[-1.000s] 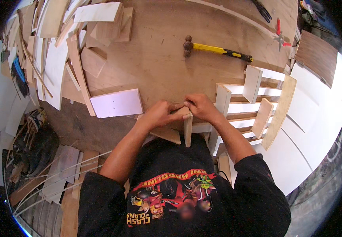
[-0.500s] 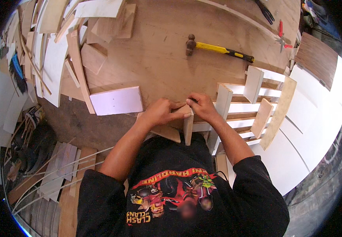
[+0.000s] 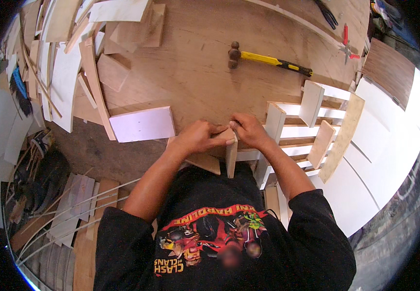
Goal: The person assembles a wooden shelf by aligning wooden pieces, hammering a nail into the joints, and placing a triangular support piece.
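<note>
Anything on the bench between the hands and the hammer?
No: in the head view, only bare workbench lies between the hands and the hammer.

The workbench (image 3: 195,72) is bare plywood — matt, scuffed, brown. The narrow strip (image 3: 231,157) is raw pale wood. The right-hand frame (image 3: 292,131) has smooth white-coated slats; the far hammer (image 3: 263,59) has a dark metal head — glossy yellow grip.
</note>
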Demonstrator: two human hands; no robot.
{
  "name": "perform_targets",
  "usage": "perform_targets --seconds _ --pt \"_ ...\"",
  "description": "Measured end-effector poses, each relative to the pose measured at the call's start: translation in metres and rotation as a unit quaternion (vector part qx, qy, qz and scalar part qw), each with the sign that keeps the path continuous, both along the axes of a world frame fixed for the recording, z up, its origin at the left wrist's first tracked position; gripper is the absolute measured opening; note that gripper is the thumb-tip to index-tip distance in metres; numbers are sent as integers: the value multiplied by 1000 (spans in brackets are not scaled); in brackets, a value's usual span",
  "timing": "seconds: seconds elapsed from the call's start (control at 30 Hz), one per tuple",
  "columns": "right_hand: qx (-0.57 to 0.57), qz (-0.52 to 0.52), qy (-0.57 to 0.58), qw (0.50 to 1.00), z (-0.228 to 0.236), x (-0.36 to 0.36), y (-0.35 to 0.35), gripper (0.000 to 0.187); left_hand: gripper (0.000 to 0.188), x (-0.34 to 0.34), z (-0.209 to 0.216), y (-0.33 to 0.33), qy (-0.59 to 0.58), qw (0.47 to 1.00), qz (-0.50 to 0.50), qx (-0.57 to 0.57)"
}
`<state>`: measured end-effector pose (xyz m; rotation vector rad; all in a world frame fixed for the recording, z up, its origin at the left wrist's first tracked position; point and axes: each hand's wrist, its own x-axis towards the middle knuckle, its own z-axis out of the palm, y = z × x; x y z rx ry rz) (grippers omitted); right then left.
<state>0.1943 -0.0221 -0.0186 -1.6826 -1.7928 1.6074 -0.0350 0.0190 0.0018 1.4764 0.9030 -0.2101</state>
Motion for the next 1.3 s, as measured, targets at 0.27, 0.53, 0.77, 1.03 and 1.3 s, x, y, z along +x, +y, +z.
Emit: perform_targets --seconds 0.27,0.53,0.77,1.03,1.3 --pt "-22 -11 16 1000 3 1 3 22 63 -2 -3 -3 -8 1000 16 -10" --pt "14 -9 20 1000 2 -1 1 14 57 1 7 7 3 1000 -6 -10" --pt "-1 -12 20 1000 4 -2 0 17 58 -1 -2 -2 8 1000 -1 8" --pt "-38 -19 12 999 6 -3 2 20 56 -3 -12 -7 14 999 -31 20" --pt "-80 -42 6 996 7 3 -3 22 55 2 5 0 -1 999 11 31"
